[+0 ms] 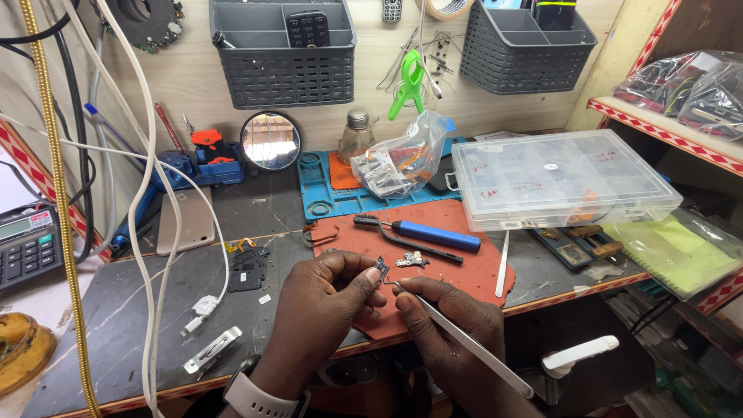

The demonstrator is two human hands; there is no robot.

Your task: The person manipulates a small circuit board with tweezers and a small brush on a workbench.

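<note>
Wrist: pale watch band (259, 400) on the left arm, at the bottom edge, partly cut off.
Left hand (321, 306): fingers curled, thumb and forefinger pinched together on a small dark part (382, 268), held just above the red mat (422, 267).
Right hand (445, 329): closed around metal tweezers (464, 340), gripped like a pen; their tip meets the small dark part between both hands.
Small dark part: too tiny to make out in detail; its lower side is hidden by the fingertips.
On the mat: blue-handled tool (433, 234) and a small circuit piece (412, 262), just beyond the hands.
Tabletop (116, 325): dark, with white cables (147, 232) trailing across the left side.
Further back: clear plastic compartment box (561, 179) at right, a clear bag of parts (398, 159), a round mirror (270, 140).
Wall: two grey baskets (282, 54), tops cut off by the frame.
Left edge: calculator (27, 244), only partly in view.
</note>
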